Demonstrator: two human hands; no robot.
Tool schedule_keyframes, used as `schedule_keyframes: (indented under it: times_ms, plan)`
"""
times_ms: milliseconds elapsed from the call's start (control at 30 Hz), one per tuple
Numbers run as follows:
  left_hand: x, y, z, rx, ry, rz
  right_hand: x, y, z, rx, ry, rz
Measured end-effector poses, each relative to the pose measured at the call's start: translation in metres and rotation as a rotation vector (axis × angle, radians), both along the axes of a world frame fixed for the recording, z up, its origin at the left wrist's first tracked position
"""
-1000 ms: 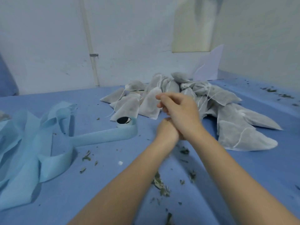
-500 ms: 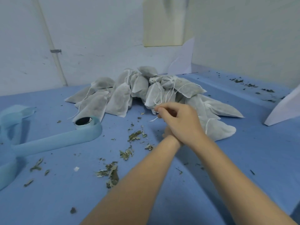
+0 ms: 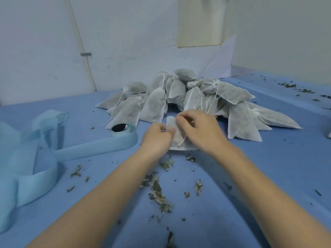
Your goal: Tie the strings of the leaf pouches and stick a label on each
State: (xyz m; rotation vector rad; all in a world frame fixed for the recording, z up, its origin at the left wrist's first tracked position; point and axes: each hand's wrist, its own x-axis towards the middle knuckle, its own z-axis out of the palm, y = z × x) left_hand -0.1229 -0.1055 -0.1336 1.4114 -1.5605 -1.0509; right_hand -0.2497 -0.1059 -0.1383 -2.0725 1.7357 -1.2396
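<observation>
One white pouch (image 3: pixel 176 138) lies flat before the heaped pouches (image 3: pixel 188 97).

The blue bench (image 3: pixel 268 167) carries a pile of pouches (image 3: pixel 179 101), a light blue ribbon roll (image 3: pixel 123 133) and scattered leaf crumbs (image 3: pixel 159 194).

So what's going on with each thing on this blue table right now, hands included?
Left hand: pinches the pouch's edge.
Right hand: fingers curled on the pouch and its string.
Pouch in hand: lying flat on the table, string loose.
Pouch pile: heaped behind the hands, strings trailing.
Blue ribbon roll: partly unrolled, lying on its side.
Leaf bits: scattered across the table.
</observation>
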Motion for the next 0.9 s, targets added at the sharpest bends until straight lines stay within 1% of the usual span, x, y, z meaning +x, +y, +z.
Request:
schedule_keyframes:
  times_ms: [33, 100, 233, 300, 367, 433, 500, 533, 567, 600, 667, 733, 767, 900]
  plan:
    - [0.012, -0.001, -0.001, -0.002, 0.036, 0.031, 0.005, -0.002, 0.001, 0.028, 0.017, 0.014]
    - [0.038, -0.001, -0.001, -0.019, 0.035, 0.097, 0.011, -0.006, 0.002, 0.097, 0.011, 0.030]
    - [0.075, 0.001, -0.002, -0.046, 0.020, 0.206, 0.018, -0.011, 0.000, 0.170, -0.131, 0.074]
    - [0.086, 0.004, -0.005, -0.039, -0.035, 0.249, 0.025, -0.010, -0.002, 0.186, -0.201, 0.086]
    - [0.089, 0.009, -0.008, -0.096, -0.178, 0.266, 0.030, -0.010, -0.006, 0.192, -0.248, 0.092]
    - [0.086, 0.016, -0.011, -0.278, -0.413, 0.256, 0.034, -0.009, -0.010, 0.191, -0.286, 0.097]
    - [0.079, 0.020, -0.012, -0.521, -0.607, 0.161, 0.037, -0.006, -0.011, 0.205, -0.329, 0.130]
    - [0.074, 0.022, -0.011, -0.588, -0.659, 0.086, 0.039, -0.004, -0.011, 0.222, -0.367, 0.165]
    - [0.069, 0.022, -0.010, -0.607, -0.671, 0.016, 0.040, -0.001, -0.011, 0.243, -0.412, 0.206]
    - [0.064, 0.020, -0.010, -0.588, -0.661, -0.029, 0.042, 0.002, -0.010, 0.261, -0.453, 0.249]
    - [0.057, 0.015, -0.010, -0.484, -0.587, -0.066, 0.044, 0.006, -0.008, 0.271, -0.537, 0.325]
    - [0.056, 0.012, -0.010, -0.416, -0.543, -0.048, 0.045, 0.005, -0.008, 0.271, -0.615, 0.310]
    - [0.057, 0.011, -0.010, -0.429, -0.560, -0.037, 0.045, 0.004, -0.008, 0.270, -0.661, 0.267]
    - [0.066, 0.012, -0.013, -0.508, -0.749, -0.044, 0.042, -0.002, -0.008, 0.260, -0.869, 0.117]
